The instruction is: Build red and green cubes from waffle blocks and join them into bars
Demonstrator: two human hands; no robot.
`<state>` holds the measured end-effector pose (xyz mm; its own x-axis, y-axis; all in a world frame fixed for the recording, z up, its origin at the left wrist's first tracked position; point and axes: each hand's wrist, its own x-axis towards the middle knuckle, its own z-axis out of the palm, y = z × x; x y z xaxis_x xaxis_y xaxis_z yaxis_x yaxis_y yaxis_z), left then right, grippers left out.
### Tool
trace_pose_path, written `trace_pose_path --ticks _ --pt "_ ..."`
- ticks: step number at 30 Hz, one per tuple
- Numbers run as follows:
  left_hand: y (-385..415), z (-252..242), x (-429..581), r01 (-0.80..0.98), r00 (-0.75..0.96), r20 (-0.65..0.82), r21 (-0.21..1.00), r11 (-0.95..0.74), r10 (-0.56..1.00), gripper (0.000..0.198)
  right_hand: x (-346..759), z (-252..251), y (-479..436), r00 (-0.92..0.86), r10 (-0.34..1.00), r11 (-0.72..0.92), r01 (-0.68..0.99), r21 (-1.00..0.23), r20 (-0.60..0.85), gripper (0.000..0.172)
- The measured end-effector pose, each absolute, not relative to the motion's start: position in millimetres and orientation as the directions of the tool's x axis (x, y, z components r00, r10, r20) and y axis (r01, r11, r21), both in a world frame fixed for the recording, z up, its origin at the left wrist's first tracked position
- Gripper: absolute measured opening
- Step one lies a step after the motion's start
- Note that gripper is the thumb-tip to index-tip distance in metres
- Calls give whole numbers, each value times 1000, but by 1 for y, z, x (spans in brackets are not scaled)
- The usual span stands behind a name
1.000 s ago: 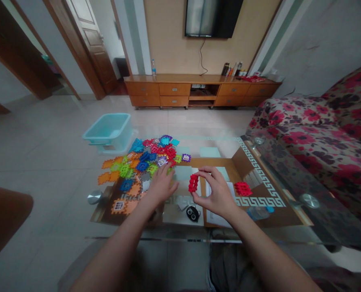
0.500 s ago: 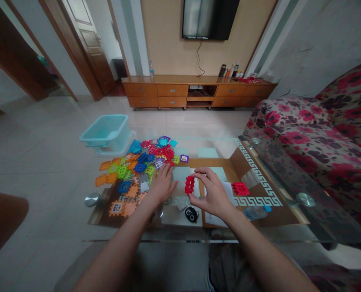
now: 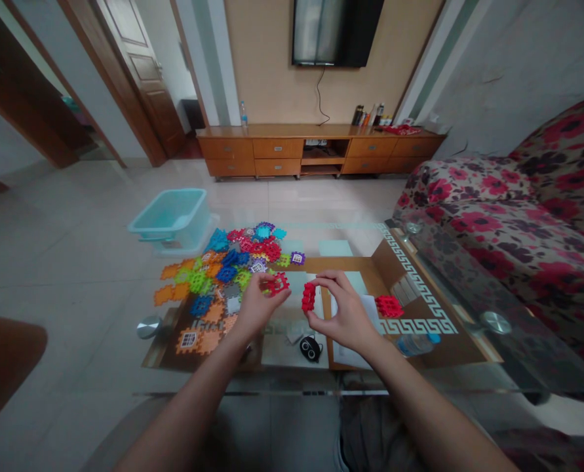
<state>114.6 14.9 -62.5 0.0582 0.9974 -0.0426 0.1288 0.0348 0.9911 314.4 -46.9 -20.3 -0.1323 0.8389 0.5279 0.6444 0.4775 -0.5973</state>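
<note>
My left hand (image 3: 261, 302) is closed on a flat red interlocking tile (image 3: 279, 283) with notched edges, held by thumb and fingers. A short gap to the right, my right hand (image 3: 339, 308) pinches a red block of joined tiles (image 3: 308, 297) between thumb and fingertips. Both pieces hang over the glass table, apart from each other. Right of my right hand lies another red block of joined tiles (image 3: 389, 306). A heap of mixed tiles (image 3: 227, 259) in orange, green, blue, red and purple spreads left of and beyond my left hand.
A black round object with two white rings (image 3: 311, 349) lies near the front edge. A water bottle (image 3: 417, 343) lies at right, and white paper (image 3: 350, 347) near my right forearm. A light-blue tub (image 3: 171, 229) stands beyond the heap. A floral sofa (image 3: 498, 216) flanks the right side.
My left hand has picked up a red tile from the heap's edge and drawn back slightly with it. My right hand stays nearly in place, still pinching its red block.
</note>
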Motion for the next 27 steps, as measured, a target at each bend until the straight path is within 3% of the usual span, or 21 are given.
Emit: trace_pose_path --ticks 2,5,9,13,15,19,23,27 --pt "7 -62 116 -44 81 -199 978 203 977 55 313 -17 -47 -111 844 474 612 -633 525 49" --pt "-2 -59 116 -243 118 -299 916 319 947 55 312 -14 -47 -78 866 450 555 -700 494 42" --pt "-8 -44 110 -380 265 -345 821 427 900 49 308 -19 -47 -47 932 351 379 -856 361 34" --pt "-14 -28 101 -388 498 -313 753 531 809 51 302 -24 -47 -51 980 192 38 -981 190 30" --pt "-16 -23 98 -384 599 -281 720 578 749 47 299 -22 -49 -96 994 40 -191 -981 59 32" --pt "-19 -18 94 -410 711 -232 631 659 664 45 300 -14 -53 -211 970 -218 -532 -818 -122 39" --pt "-20 -14 90 -403 747 -209 612 681 631 53 305 -13 -53 -206 969 -226 -542 -810 -133 41" --pt "-22 -13 89 -381 727 -180 698 607 663 51 310 -14 -50 -101 995 -28 -313 -949 4 40"
